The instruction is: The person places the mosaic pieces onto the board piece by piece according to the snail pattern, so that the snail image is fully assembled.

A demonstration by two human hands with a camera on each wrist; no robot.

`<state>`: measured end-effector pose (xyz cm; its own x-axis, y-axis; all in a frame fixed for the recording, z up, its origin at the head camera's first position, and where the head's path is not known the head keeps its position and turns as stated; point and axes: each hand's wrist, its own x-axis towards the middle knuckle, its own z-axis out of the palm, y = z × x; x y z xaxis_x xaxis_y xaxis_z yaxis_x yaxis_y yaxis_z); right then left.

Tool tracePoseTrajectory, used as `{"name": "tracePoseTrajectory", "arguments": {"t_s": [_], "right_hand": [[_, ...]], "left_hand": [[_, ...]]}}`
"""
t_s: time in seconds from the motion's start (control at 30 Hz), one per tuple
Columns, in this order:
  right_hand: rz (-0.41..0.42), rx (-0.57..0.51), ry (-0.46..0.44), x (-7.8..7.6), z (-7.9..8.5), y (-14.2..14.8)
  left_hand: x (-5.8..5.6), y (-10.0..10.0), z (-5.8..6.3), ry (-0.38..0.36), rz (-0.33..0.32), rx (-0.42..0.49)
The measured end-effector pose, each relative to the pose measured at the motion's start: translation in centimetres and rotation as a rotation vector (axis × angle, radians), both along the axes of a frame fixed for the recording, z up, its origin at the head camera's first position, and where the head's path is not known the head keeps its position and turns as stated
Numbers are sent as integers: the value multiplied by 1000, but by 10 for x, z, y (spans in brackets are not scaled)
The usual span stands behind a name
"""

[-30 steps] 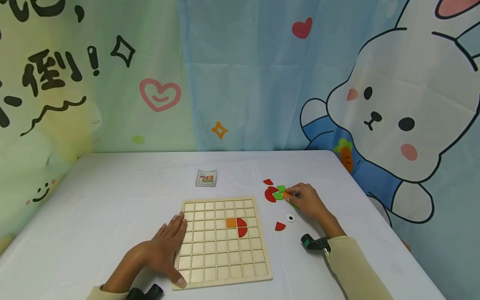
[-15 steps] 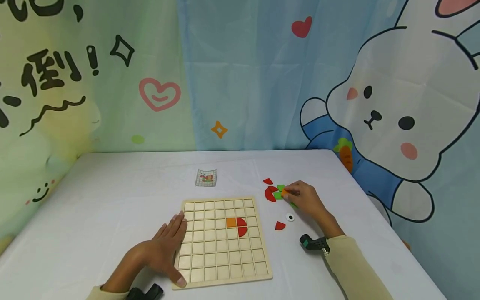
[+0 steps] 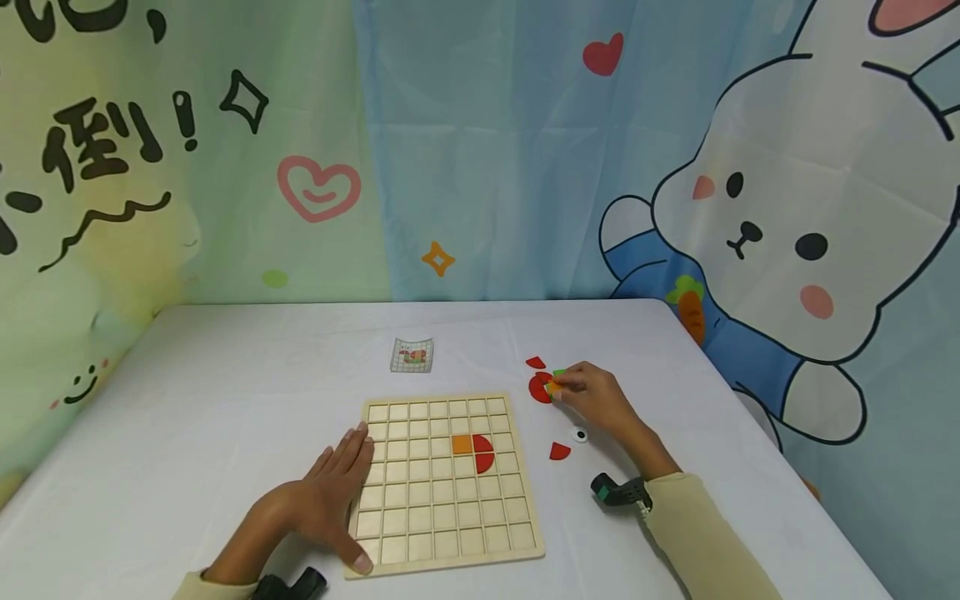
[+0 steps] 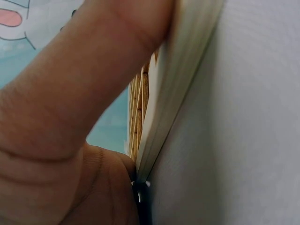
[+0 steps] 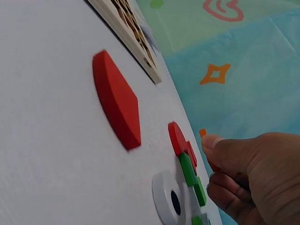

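Observation:
My right hand point(image 3: 600, 402) pinches a small orange piece point(image 5: 203, 132) between thumb and fingertips, over the loose pieces right of the wooden grid board point(image 3: 420, 498). In the right wrist view the piece is mostly covered by the thumb. Fingers straight, my left hand point(image 3: 330, 496) rests along the board's left edge, its thumb at the near corner. An orange square point(image 3: 462, 445) sits in the grid, with two red quarter-round pieces point(image 3: 483, 455) on its right forming a half circle.
Red pieces point(image 3: 538, 388) and green pieces point(image 5: 187, 169) lie near the right hand. Closer in are a red quarter-round point(image 3: 559, 451) and a white disc with a black dot point(image 3: 580, 434). A small picture card point(image 3: 412, 356) lies behind the board on the white tabletop point(image 3: 255, 375).
My right hand has moved left with the orange piece, from beside the green pieces to over them, near the red ones. My left hand and the board have stayed put.

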<state>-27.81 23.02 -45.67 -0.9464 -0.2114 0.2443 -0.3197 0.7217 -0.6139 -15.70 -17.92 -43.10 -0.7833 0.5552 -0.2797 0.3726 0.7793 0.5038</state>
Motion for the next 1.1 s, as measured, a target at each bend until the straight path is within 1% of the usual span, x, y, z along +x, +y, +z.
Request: {"name": "tracePoseTrajectory", "arguments": {"t_s": [0.17, 0.3, 0.4, 0.57, 0.67, 0.8, 0.87, 0.93, 1.0, 1.1], "right_hand": [[52, -5, 10, 3, 1, -7], [100, -5, 24, 7, 4, -13], [115, -18, 20, 11, 7, -18], [117, -36, 31, 14, 9, -25], [137, -37, 54, 15, 8, -28], [154, -32, 61, 19, 8, -34], [155, -25, 57, 21, 9, -38], [160, -23, 49, 24, 10, -41], [178, -20, 53, 26, 12, -45], [213, -26, 60, 29, 12, -49]], "left_hand": [[-2, -1, -3, -15, 1, 26], [-4, -3, -7, -30, -7, 26], [-3, -3, -7, -25, -9, 32], [-3, -4, -7, -20, -6, 60], [-5, -5, -13, -23, 3, 41], [-6, -6, -22, 2, 21, 9], [-7, -7, -25, 11, 27, 7], [-8, -7, -27, 14, 24, 9], [-8, -7, -27, 11, 20, 22], [-8, -7, -26, 14, 18, 14]]}}
